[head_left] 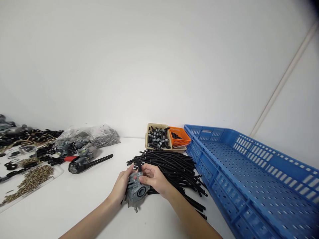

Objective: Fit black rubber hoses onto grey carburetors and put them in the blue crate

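Carburetor: one gray metal carburetor (136, 192) is held just above or on the tabletop (107, 219), left of the blue crate (219, 182); contact underneath cannot be told.
Left hand (121, 184): fingers closed around the carburetor's side farther from the crate, thumb up by the black elbow (138, 166).
Right hand (156, 179): fingers bent in narrowly at the carburetor's crate-facing upper edge, thumb on the metal; whether they also pinch the elbow cannot be told.
Steadying: the left grip should carry the body firmly, so the right fingers are free for fine work.
Elbow handling: best pressed or turned close to its base, squarely in line with the metal neck; force at the bent end would probably kink it.
Held parts: one carburetor, one elbow.
Other carburetors: at least three, far left of the crate, around one black-strapped watch (74, 167).
Black hoses (171, 166): dozens, just left of the crate, too overlapped for an exact count.
Containers: one crate; one orange basket (180, 142) by its back left corner; one cream bin (147, 139) left of that.
Brass-colored screws (35, 179): a heap at the far left from the crate, uncountable.
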`<act>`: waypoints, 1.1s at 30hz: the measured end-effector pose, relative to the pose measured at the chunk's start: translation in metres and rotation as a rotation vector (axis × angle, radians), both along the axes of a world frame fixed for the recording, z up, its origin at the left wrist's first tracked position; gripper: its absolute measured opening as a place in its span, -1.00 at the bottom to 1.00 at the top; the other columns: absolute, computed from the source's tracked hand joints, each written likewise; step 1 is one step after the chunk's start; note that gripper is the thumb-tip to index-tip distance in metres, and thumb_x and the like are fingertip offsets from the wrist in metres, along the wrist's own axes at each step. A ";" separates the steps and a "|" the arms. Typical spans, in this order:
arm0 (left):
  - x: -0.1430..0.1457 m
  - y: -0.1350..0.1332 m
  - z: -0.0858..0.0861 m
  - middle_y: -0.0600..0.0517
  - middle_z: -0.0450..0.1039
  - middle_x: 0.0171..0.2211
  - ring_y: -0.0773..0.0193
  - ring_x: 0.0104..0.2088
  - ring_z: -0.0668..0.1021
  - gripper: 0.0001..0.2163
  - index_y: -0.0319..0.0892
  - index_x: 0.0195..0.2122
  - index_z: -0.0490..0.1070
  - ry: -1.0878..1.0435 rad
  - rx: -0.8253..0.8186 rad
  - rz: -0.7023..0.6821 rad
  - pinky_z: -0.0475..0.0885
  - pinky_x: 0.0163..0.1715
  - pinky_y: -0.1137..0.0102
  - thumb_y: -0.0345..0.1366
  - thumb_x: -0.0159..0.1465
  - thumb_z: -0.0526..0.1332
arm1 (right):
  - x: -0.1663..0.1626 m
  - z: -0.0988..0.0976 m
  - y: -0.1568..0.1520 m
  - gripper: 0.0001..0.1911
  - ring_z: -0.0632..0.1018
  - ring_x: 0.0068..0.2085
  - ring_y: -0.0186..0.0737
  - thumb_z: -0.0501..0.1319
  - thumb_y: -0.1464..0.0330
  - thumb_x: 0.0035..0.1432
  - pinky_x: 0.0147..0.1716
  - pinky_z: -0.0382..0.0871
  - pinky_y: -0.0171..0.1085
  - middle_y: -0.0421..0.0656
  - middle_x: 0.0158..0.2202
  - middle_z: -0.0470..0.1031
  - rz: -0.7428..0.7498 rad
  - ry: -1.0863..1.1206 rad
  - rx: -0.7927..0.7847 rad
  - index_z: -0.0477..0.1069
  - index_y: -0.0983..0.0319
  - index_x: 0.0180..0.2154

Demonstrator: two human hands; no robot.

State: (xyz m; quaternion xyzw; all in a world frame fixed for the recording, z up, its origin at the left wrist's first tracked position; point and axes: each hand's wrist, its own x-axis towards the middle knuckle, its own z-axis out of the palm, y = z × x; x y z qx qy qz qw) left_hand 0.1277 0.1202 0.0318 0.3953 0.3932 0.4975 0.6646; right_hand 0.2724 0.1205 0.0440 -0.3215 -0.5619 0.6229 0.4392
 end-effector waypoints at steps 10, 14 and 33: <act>-0.001 0.002 -0.005 0.14 0.23 -0.69 0.35 -0.65 0.32 -0.60 -0.16 -0.66 0.20 0.022 0.021 -0.032 0.26 -0.58 0.45 0.02 0.10 0.22 | 0.001 0.002 0.000 -0.47 0.53 -0.32 -0.20 0.44 0.06 -0.24 -0.22 0.34 -0.21 -0.12 -0.40 0.54 0.017 -0.027 0.050 0.51 0.30 -0.29; -0.001 0.003 -0.007 0.14 0.24 -0.68 0.36 -0.64 0.33 -0.63 -0.17 -0.65 0.23 -0.015 0.007 -0.021 0.27 -0.56 0.46 -0.01 0.09 0.24 | 0.004 0.005 -0.001 -0.47 0.53 -0.30 -0.20 0.34 -0.01 -0.10 -0.19 0.35 -0.20 -0.11 -0.36 0.55 0.082 -0.035 0.105 0.53 0.29 -0.23; 0.000 0.001 -0.003 0.11 0.26 -0.66 0.36 -0.63 0.36 -0.61 -0.18 -0.62 0.24 -0.015 -0.077 -0.040 0.32 -0.56 0.46 0.02 0.13 0.21 | 0.006 0.003 0.000 -0.51 0.54 -0.24 -0.19 0.40 0.09 -0.12 -0.17 0.33 -0.21 -0.10 -0.34 0.55 0.096 0.005 0.046 0.49 0.28 -0.21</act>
